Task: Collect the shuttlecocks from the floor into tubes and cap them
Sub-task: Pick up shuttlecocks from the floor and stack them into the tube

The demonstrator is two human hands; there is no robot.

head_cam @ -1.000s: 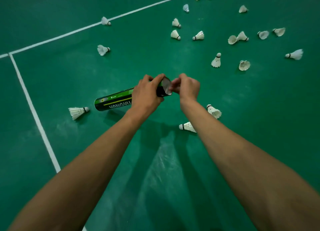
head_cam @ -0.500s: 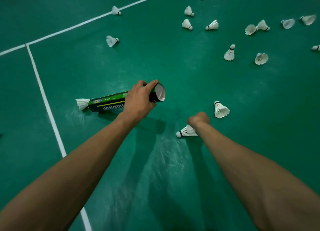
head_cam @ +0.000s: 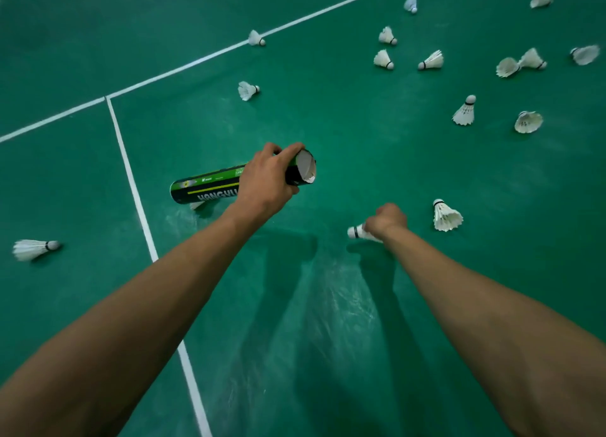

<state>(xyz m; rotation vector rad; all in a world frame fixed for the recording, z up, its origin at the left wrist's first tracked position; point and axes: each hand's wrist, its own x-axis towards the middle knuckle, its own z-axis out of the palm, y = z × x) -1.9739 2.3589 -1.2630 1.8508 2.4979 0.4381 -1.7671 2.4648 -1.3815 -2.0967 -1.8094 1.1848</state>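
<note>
- Right grip: the fingers are curled tight round the feather skirt of one shuttlecock, with its cork end protruding to the left. I cannot tell whether it is clear of the floor.
- Left grip: it is clamped round the tube near its open mouth. The tube is held roughly level, with the mouth facing the right side.
- Tube contents: white shows inside the mouth, but I cannot read the fill level. No cap is in view.
- Near field: a second shuttlecock sits near the right grip. A third shows partly beneath the tube. A fourth lies well apart, left of the white line.
- Far field: many scattered shuttlecocks lie ahead and to the right.
- Progress, as I judge it: collection is under way and far from complete. The step in hand is pick-up. Loading into the mouth, clearing the scattered stock and capping are all outstanding.
</note>
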